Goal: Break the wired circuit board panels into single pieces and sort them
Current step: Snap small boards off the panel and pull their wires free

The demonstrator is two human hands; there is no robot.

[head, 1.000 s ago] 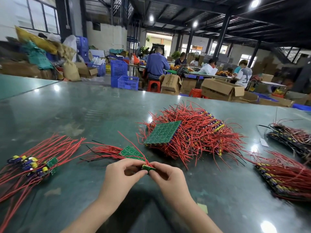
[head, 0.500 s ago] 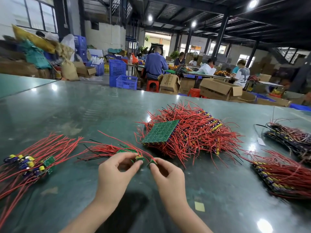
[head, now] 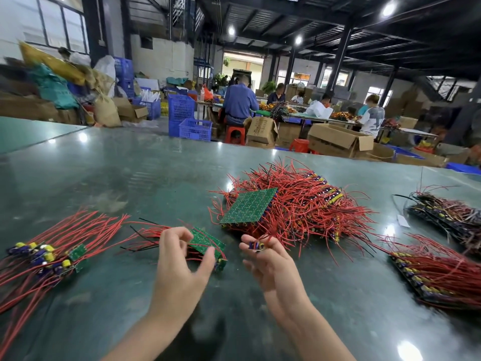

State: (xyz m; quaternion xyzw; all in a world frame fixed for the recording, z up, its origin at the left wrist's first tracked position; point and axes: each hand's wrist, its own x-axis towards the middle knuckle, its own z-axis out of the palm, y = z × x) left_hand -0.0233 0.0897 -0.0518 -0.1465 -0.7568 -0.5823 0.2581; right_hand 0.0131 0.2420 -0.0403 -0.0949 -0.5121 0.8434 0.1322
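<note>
My left hand (head: 182, 264) grips a green circuit board panel strip (head: 207, 241) with red and black wires trailing off to the left. My right hand (head: 270, 261), palm up and a short way to the right, holds a small single piece (head: 256, 246) with blue and yellow parts at its fingertips. Behind the hands lies a big pile of wired panels (head: 299, 204), with a green panel (head: 250, 205) face up on top. At the left lies a heap of separated single pieces (head: 49, 256) with long red wires.
The glossy green table (head: 130, 178) stretches far back. Two more stacks of wired panels lie at the right, one near (head: 442, 274) and one further back (head: 450, 214). Beyond the table are people seated at benches, cardboard boxes and blue crates.
My hands were together on the panel strip. They have now pulled apart, and my right hand has come away to the right with a small broken-off piece.
</note>
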